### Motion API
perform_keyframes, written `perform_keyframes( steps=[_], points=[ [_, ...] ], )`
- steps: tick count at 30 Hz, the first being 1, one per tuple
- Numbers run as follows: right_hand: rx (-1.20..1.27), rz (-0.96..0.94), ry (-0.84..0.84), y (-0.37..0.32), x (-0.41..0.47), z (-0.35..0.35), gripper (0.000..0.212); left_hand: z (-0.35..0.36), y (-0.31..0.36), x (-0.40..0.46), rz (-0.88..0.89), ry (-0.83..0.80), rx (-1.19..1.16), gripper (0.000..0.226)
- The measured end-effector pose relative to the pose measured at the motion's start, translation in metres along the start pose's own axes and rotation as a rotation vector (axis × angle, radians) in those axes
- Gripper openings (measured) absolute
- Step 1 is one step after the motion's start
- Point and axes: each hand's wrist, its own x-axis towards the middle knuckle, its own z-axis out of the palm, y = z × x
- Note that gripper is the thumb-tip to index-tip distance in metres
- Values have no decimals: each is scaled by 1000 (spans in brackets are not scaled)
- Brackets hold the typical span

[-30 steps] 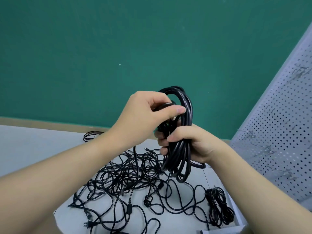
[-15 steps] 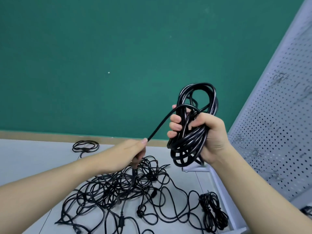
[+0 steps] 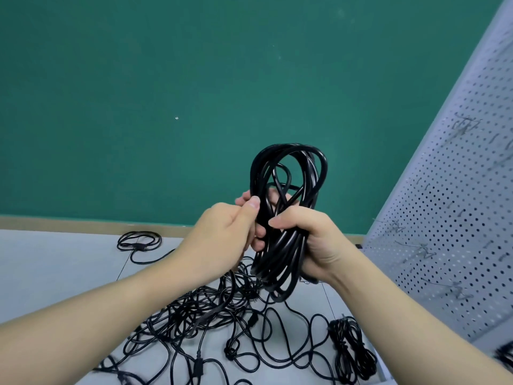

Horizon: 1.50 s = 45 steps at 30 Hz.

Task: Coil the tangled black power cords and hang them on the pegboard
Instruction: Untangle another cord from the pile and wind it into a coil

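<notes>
A thick black coiled cord [image 3: 288,173] stands upright in front of me, above the table. My right hand [image 3: 311,240] grips the coil round its lower middle. My left hand [image 3: 222,237] pinches a strand at the coil's left side, thumb on top. Under both hands a tangled pile of thin black cords [image 3: 211,315] spreads over the grey table [image 3: 55,268]. The white pegboard [image 3: 455,218] with wire hooks stands tilted at the right.
A small coiled cord [image 3: 138,243] lies at the table's far left. A bundled cord [image 3: 352,348] lies near the pegboard's foot at the lower right. A green wall rises behind the table.
My left hand has come up from the tangled pile, bringing the loose strand to the coil's left side. The coil in my right hand now stands more upright.
</notes>
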Motion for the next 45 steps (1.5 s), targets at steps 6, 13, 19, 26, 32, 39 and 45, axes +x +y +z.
perform_keyframes(
  steps=[6,13,19,26,32,39,45],
  points=[
    [62,-113,-24,2,1,11,49,7,-3,-1,33,166,24,73],
    [134,-131,58,-2,-4,14,44,8,-5,-5,80,66,57,70],
    [163,-202,86,-11,-9,8,39,7,-20,-7,-64,-131,-8,80],
    [158,-251,183,-14,-13,6,44,8,-33,-21,-297,-605,-370,78],
    [271,-257,45,-15,-9,20,49,12,-15,-21,-352,-657,-768,62],
    [321,-239,-9,-12,-9,32,58,15,-11,-30,-12,-285,-161,56],
    [322,-263,-37,-20,-12,21,67,18,-9,-25,116,-229,-160,48]
  ],
)
